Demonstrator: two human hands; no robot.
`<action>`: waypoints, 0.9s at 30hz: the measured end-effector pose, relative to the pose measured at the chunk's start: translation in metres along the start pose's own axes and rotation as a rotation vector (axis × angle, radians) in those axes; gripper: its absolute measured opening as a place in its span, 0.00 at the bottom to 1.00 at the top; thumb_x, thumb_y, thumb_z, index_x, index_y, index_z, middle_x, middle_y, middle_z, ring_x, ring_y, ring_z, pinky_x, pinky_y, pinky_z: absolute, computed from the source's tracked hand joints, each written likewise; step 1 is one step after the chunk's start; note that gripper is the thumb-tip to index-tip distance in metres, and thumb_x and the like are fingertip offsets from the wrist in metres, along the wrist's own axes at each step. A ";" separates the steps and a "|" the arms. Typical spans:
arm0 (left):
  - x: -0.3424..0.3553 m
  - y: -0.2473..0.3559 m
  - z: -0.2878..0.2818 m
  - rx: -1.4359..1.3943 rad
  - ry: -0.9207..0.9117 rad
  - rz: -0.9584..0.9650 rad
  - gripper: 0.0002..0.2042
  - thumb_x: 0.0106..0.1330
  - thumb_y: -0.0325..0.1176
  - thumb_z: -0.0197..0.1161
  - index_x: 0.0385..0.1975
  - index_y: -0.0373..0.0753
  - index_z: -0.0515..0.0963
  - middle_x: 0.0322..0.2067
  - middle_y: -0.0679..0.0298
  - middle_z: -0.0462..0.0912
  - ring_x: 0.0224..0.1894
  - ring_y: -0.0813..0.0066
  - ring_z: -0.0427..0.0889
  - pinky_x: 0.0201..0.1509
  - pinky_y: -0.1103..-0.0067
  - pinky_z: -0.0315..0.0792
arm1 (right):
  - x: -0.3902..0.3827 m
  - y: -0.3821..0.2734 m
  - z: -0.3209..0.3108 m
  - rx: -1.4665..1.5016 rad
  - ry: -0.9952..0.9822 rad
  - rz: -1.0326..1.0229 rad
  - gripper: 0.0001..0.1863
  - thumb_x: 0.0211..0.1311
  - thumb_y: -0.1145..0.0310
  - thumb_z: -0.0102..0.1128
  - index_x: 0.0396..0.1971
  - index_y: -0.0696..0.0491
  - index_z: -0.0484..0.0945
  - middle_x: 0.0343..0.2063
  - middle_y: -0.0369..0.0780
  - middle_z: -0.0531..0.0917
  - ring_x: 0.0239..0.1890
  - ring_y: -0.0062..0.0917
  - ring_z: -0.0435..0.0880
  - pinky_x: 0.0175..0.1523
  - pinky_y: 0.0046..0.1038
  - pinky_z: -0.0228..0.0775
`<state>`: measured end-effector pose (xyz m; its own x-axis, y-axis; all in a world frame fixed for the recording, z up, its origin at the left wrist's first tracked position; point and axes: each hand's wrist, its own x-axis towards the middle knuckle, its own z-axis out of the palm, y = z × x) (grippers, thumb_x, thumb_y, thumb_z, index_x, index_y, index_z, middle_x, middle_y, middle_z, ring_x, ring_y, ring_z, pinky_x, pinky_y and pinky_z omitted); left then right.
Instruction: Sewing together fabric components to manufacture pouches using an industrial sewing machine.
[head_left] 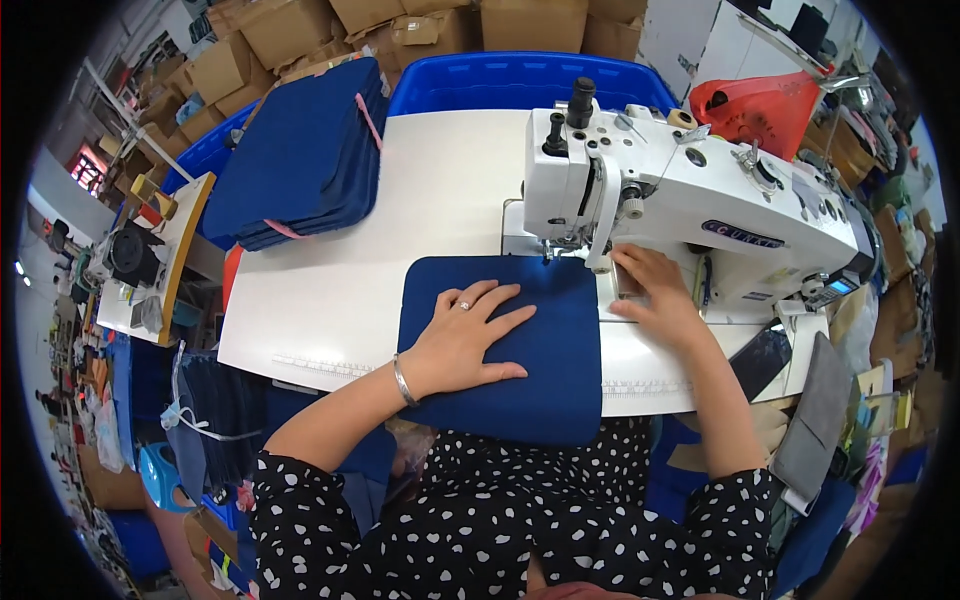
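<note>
A dark blue fabric piece [545, 350] with rounded corners lies flat on the white sewing table [330, 290], its far edge under the needle of the white sewing machine [690, 190]. My left hand [465, 335] presses flat on the fabric, fingers spread, a ring and a bracelet on it. My right hand [655, 295] rests at the fabric's right edge beside the machine bed, fingers curled down on the table next to the presser foot.
A stack of dark blue fabric pieces [300, 160] tied with a pink strip sits at the table's far left. Blue plastic bins [520, 80] and cardboard boxes [300, 30] stand behind. A red bag [760, 105] hangs at right; a phone [760, 355] lies near the right edge.
</note>
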<state>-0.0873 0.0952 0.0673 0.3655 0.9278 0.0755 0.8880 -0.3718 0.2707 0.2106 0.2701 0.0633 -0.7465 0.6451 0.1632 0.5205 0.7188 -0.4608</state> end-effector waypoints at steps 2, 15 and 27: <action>0.002 0.000 0.002 0.006 0.033 -0.032 0.38 0.63 0.65 0.63 0.69 0.50 0.70 0.71 0.56 0.64 0.74 0.51 0.59 0.73 0.56 0.51 | 0.000 0.002 0.001 -0.002 0.005 -0.005 0.39 0.55 0.55 0.70 0.68 0.47 0.71 0.68 0.39 0.71 0.71 0.37 0.65 0.76 0.42 0.49; 0.001 0.001 0.000 0.034 0.041 -0.021 0.38 0.62 0.66 0.63 0.69 0.52 0.71 0.71 0.57 0.65 0.73 0.54 0.60 0.72 0.58 0.53 | 0.003 0.004 -0.001 0.035 0.008 0.002 0.41 0.51 0.50 0.74 0.66 0.49 0.74 0.65 0.38 0.74 0.68 0.37 0.68 0.75 0.41 0.51; 0.002 0.000 0.002 0.021 0.026 -0.025 0.39 0.61 0.66 0.62 0.70 0.53 0.71 0.72 0.57 0.64 0.74 0.53 0.59 0.73 0.57 0.51 | 0.017 0.021 0.006 0.138 0.028 0.001 0.42 0.40 0.52 0.81 0.60 0.47 0.80 0.61 0.34 0.80 0.60 0.34 0.73 0.65 0.33 0.69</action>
<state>-0.0863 0.0970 0.0653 0.3356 0.9373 0.0943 0.9027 -0.3486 0.2523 0.2061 0.2944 0.0508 -0.7330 0.6543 0.1862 0.4577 0.6769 -0.5765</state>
